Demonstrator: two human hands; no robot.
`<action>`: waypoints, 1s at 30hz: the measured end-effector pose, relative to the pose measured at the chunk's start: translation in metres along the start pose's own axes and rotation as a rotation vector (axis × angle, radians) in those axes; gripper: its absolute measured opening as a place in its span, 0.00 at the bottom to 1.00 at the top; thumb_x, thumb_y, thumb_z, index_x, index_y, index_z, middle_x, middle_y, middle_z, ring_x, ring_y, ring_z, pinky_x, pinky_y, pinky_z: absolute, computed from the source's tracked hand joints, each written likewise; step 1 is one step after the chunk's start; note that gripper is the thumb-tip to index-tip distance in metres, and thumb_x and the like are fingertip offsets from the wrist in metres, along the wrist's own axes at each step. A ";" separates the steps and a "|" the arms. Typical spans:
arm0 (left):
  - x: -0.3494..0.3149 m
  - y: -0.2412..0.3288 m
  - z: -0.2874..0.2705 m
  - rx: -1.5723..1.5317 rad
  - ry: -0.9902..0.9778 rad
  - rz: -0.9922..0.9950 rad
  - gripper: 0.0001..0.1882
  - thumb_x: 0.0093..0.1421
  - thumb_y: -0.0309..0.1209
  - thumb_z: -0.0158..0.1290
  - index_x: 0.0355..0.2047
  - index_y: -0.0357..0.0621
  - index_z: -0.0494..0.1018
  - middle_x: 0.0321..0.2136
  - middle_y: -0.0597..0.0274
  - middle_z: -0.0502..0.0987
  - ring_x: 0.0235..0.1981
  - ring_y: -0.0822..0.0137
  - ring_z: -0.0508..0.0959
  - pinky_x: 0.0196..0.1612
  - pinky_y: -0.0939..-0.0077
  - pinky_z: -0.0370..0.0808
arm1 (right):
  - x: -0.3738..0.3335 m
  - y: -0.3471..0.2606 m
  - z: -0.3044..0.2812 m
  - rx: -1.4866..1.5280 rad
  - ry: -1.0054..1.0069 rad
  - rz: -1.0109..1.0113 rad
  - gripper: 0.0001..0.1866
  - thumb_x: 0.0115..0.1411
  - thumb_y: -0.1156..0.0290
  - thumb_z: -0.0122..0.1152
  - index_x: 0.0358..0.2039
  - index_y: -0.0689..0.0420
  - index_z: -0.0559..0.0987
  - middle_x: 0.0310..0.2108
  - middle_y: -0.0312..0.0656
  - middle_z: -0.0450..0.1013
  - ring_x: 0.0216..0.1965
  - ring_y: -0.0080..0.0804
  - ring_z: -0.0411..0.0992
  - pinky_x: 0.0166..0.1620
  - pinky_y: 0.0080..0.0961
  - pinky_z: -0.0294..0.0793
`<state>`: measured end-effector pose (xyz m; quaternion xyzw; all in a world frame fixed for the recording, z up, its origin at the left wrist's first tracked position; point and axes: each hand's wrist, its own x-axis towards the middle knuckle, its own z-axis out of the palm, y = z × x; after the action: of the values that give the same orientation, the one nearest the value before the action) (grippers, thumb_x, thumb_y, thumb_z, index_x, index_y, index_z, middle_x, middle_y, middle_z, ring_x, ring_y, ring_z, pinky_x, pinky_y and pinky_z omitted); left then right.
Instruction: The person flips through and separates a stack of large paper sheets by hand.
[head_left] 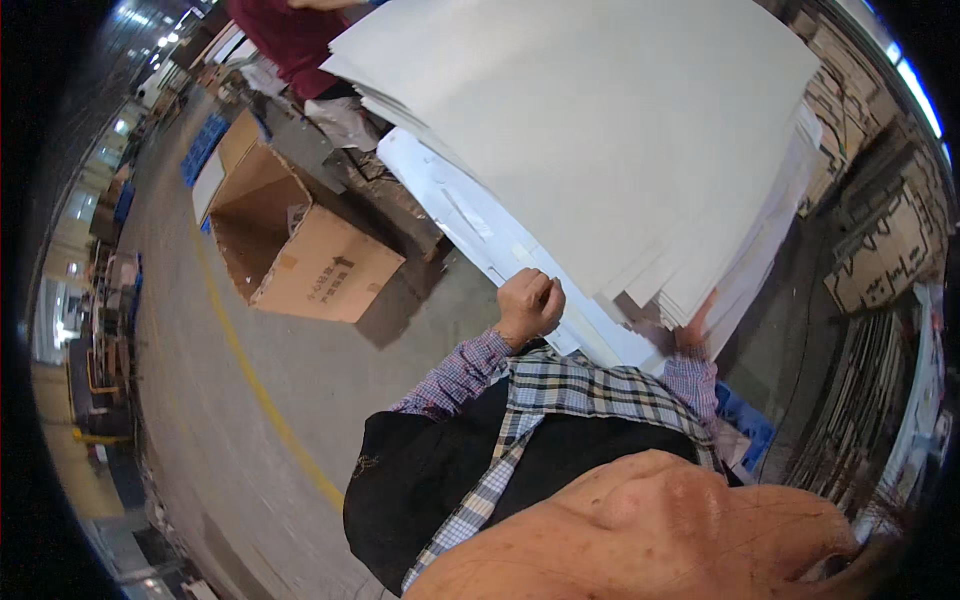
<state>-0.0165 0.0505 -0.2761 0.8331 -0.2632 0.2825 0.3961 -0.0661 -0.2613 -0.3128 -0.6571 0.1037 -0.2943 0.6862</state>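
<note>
The person stands tight against a tall stack of large white card sheets (600, 130), and everything else is best placed from that stack. The sheets are fanned unevenly, their near corners stepping out over one another, so single edges stand free to be picked at rather than lying flush.

The left hand (530, 303) is at the stack's near-left edge, curled into a loose fist with the fingertips pinched onto the rim of a lower white sheet (480, 235) that juts out from under the pile. That grip at the edge looks suited to sliding or lifting one sheet away from the rest. The right hand (697, 322) reaches in under the overhanging near-right corner of the stack; only part of it shows, blurred, and I cannot tell whether it is closed on a sheet or just pressing flat beneath to take the weight. The two hands are well apart, one at each side of the stack's near end, which would steady so wide a sheet.

To the left of the stack, on the concrete floor (300, 380), an open brown cardboard box (300, 250) lies tipped with its mouth up and away. Beyond the stack's far-left corner another person in a dark red top (285, 40) stands. Right of the stack, flat die-cut brown cardboard blanks (885, 250) lean in rows.
</note>
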 end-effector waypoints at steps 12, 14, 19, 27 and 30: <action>0.000 0.002 -0.002 0.004 -0.081 -0.031 0.12 0.58 0.28 0.61 0.21 0.45 0.71 0.18 0.56 0.71 0.20 0.54 0.75 0.22 0.59 0.70 | 0.001 -0.006 0.007 -0.008 0.045 0.002 0.12 0.72 0.73 0.57 0.32 0.66 0.73 0.27 0.32 0.66 0.31 0.18 0.62 0.35 0.22 0.67; 0.004 0.004 0.001 -0.022 -0.025 -0.013 0.17 0.58 0.28 0.61 0.18 0.45 0.64 0.17 0.56 0.67 0.19 0.54 0.73 0.22 0.58 0.68 | 0.002 -0.003 0.005 0.020 0.048 -0.030 0.12 0.73 0.73 0.58 0.32 0.66 0.73 0.26 0.32 0.65 0.30 0.18 0.62 0.35 0.22 0.66; -0.008 -0.006 0.004 0.000 -0.015 -0.026 0.14 0.57 0.27 0.61 0.20 0.44 0.67 0.18 0.56 0.69 0.21 0.54 0.74 0.23 0.58 0.70 | -0.001 -0.034 0.022 -0.123 0.018 -0.074 0.13 0.73 0.73 0.59 0.31 0.65 0.72 0.25 0.32 0.64 0.29 0.20 0.62 0.34 0.22 0.65; -0.003 -0.003 0.003 0.006 -0.023 -0.011 0.12 0.55 0.27 0.61 0.21 0.43 0.68 0.20 0.56 0.70 0.22 0.53 0.74 0.24 0.58 0.71 | 0.001 -0.031 0.017 -0.137 0.010 -0.074 0.15 0.73 0.71 0.59 0.28 0.63 0.71 0.25 0.32 0.64 0.29 0.19 0.60 0.32 0.23 0.63; -0.005 -0.004 0.003 -0.006 -0.025 -0.020 0.12 0.55 0.27 0.61 0.20 0.43 0.68 0.19 0.56 0.69 0.22 0.53 0.74 0.24 0.58 0.71 | 0.003 -0.028 0.016 -0.249 0.012 -0.191 0.15 0.73 0.72 0.59 0.28 0.63 0.70 0.25 0.31 0.64 0.29 0.19 0.60 0.32 0.22 0.63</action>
<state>-0.0166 0.0510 -0.2829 0.8380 -0.2607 0.2674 0.3979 -0.0624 -0.2482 -0.2830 -0.7421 0.0803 -0.3470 0.5678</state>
